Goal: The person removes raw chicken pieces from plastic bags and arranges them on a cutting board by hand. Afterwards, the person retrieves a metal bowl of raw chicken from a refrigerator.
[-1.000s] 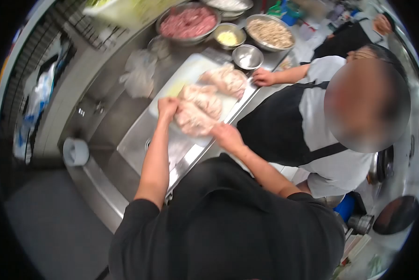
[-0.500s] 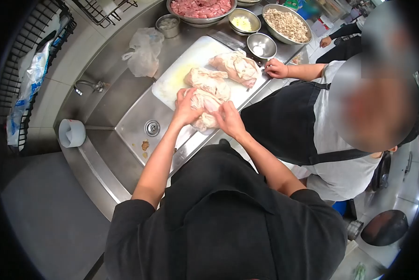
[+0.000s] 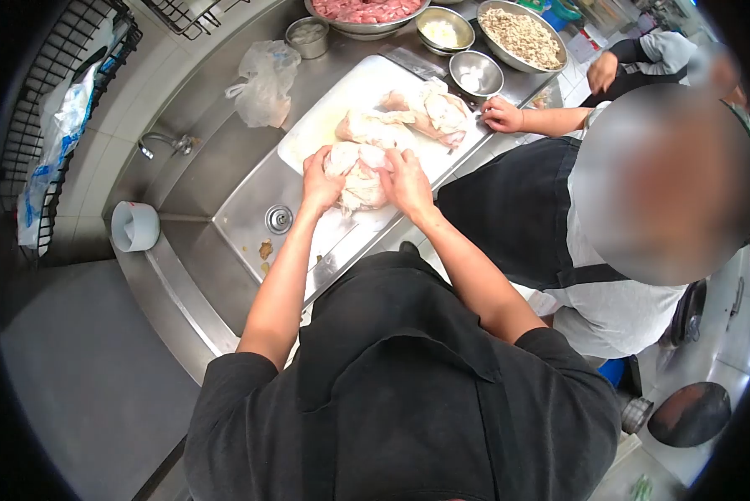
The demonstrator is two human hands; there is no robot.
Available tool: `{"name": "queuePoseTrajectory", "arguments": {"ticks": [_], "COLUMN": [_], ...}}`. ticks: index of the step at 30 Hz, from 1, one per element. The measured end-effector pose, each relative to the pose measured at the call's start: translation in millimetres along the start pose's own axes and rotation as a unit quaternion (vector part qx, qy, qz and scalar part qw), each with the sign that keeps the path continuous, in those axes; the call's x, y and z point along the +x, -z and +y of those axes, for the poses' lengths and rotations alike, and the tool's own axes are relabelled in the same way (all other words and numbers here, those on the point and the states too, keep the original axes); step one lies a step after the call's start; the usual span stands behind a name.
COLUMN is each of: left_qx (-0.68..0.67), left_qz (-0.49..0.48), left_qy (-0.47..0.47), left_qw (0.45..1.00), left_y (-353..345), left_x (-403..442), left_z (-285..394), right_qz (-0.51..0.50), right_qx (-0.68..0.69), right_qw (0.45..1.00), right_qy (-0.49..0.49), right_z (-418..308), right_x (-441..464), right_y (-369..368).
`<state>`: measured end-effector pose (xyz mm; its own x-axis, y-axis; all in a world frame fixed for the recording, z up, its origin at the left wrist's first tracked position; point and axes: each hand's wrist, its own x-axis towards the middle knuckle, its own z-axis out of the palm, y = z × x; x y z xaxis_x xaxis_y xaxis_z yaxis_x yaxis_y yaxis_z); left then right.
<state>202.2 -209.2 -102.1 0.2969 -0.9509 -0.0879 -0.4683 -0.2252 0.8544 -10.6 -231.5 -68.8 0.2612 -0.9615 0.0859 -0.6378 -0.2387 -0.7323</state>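
Three pale pieces of raw meat that look like poultry lie in a row on a white cutting board [image 3: 308, 132]. Around the nearest piece [image 3: 360, 185] are both hands: my left hand [image 3: 321, 179] grips its left side, my right hand [image 3: 407, 182] its upper right side, fingers curled on the skin. Touching its far side is the middle piece [image 3: 371, 128]. The third piece [image 3: 438, 113] rests farther right, close to a co-worker's hand [image 3: 502, 115] at the counter edge.
Under the board's near left is a steel sink with a drain [image 3: 279, 219] and brown scraps. A plastic bag [image 3: 265, 79], a small steel bowl [image 3: 476, 75], a bowl of minced food [image 3: 521, 37] and a bowl of red meat [image 3: 367, 10] stand behind. A co-worker [image 3: 517, 209] stands at right.
My hands, one second ago at opposite ends of the nearest piece, are now closer together on it. That piece has changed shape and shows looser skin at its near side. The view has also shifted.
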Motion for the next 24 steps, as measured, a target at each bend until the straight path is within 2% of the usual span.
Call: {"name": "queuePoseTrajectory", "arguments": {"ticks": [2, 3, 5, 12, 14, 15, 18, 20, 24], "left_qx": [0.05, 0.05, 0.053, 0.031, -0.024, -0.023, 0.008, 0.018, 0.048], "left_qz": [-0.021, -0.019, -0.006, 0.014, 0.006, 0.005, 0.008, 0.02, 0.026], "left_qy": [-0.001, 0.001, -0.031, -0.062, -0.007, -0.009, 0.021, 0.026, 0.039], "left_qw": [0.999, 0.999, 0.998, 0.997, 1.0, 1.0, 1.0, 0.999, 0.998], "left_y": [-1.7, -3.4, -5.6, -1.6, 0.9, 0.9, 3.1, 1.0, 0.5], "left_x": [-13.6, -20.4, -29.9, -28.8, -30.9, -33.0, -41.3, -41.7, -37.5], "left_z": [11.3, 13.7, 13.8, -20.9, -19.7, -18.8, 0.6, -0.6, -4.4], "right_qz": [0.05, 0.048, 0.04, 0.035, 0.004, 0.006, -0.043, -0.119, -0.101], "right_qx": [-0.058, -0.057, -0.07, -0.077, -0.105, -0.105, -0.088, -0.129, -0.079], "right_qw": [0.993, 0.993, 0.984, 0.977, 0.979, 0.979, 0.971, 0.956, 0.975], "right_qy": [0.085, 0.087, 0.158, 0.198, 0.173, 0.173, 0.22, 0.235, 0.181], "right_z": [1.4, 2.5, 4.8, 10.0, 6.5, 5.7, 3.5, 3.4, -1.1], "right_x": [-2.4, -3.0, -3.3, -4.7, -6.5, -8.9, -21.5, -28.9, -24.6], "right_y": [-1.2, -1.6, -3.3, 0.1, 3.9, 4.3, 3.9, 2.2, 3.6]}}
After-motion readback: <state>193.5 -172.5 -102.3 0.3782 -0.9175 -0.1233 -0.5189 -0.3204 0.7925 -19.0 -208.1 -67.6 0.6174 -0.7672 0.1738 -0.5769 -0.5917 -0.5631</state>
